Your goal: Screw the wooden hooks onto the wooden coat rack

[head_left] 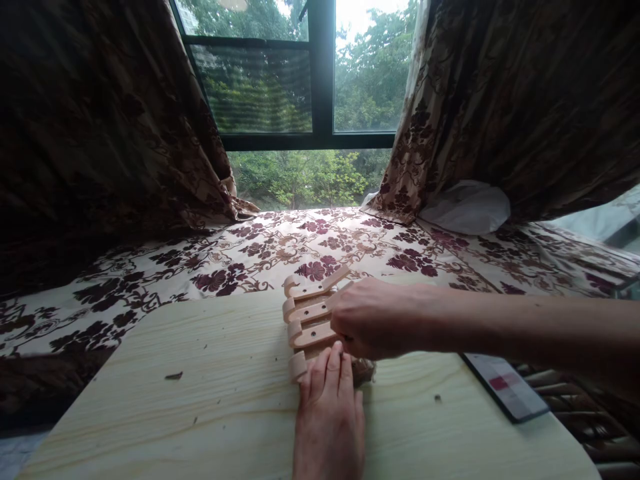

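Observation:
A light wooden rack (313, 312) with several curved-end strips and dark screw heads lies on the pale wooden table (200, 393). My left hand (331, 400) reaches in from the bottom edge, its fingers pressed together over the rack's nearest strip. Coming from the right, my right hand (367, 319) is closed above the right part of the rack; whatever it grips is hidden by its fingers. A brown, rough-edged piece (363, 371) shows beneath the hands, at the right of my left fingertips.
A phone-like dark-edged device (507, 387) lies at the table's right edge. Small dark scraps (174, 376) dot the tabletop. Behind it spreads a floral cloth (320, 247), with a white bag (467, 207) near the right curtain, under a window.

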Tool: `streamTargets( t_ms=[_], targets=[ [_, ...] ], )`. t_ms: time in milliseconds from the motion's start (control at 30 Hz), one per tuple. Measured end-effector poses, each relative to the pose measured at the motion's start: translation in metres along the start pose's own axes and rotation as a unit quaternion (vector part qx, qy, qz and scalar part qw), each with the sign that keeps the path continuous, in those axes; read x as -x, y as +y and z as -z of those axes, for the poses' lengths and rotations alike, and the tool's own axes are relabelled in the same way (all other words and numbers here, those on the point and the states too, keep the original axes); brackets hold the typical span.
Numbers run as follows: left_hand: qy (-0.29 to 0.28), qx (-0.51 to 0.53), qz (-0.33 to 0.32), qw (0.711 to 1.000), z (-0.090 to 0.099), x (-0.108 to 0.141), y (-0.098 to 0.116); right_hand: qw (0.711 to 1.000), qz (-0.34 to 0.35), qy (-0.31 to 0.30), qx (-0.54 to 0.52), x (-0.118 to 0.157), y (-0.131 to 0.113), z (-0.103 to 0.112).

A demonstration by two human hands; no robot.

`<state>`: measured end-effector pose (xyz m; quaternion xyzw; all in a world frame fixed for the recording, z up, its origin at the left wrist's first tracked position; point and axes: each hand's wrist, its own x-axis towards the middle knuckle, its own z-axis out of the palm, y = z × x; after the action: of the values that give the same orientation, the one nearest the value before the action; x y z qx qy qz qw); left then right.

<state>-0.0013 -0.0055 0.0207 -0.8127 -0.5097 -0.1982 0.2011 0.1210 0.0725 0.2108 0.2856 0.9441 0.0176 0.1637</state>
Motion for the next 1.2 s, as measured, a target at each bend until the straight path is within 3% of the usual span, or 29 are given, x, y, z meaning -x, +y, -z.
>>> streamTargets(
  t_ms=[167, 300, 500, 700, 867, 1100, 1200],
  targets=[
    [-0.003, 0.007, 0.005, 1.000, 0.002, 0.000, 0.001, 0.998, 0.041, -0.039, 0.030, 0.006, -0.001, 0.015],
    [-0.010, 0.016, 0.002, 1.000, 0.001, 0.000, 0.002, 0.997, 0.062, -0.031, 0.015, 0.002, 0.003, 0.010],
    [-0.009, 0.010, 0.008, 1.000, -0.002, 0.002, 0.002, 1.000, -0.006, -0.004, -0.014, -0.004, 0.006, -0.001],
    [-0.018, 0.012, 0.006, 1.000, 0.001, 0.001, 0.001, 0.999, 0.029, -0.031, 0.026, 0.003, -0.001, 0.014],
    [-0.012, 0.010, 0.004, 1.000, 0.000, 0.002, 0.001, 0.999, 0.053, -0.004, 0.012, 0.001, 0.000, 0.013],
    [-0.002, 0.005, 0.009, 1.000, -0.001, 0.001, 0.002, 1.000, -0.023, 0.016, -0.013, -0.002, 0.001, 0.005],
    [-0.002, 0.009, 0.008, 1.000, 0.001, 0.000, 0.003, 1.000, 0.001, -0.004, 0.002, 0.002, -0.001, 0.011]
  ],
)
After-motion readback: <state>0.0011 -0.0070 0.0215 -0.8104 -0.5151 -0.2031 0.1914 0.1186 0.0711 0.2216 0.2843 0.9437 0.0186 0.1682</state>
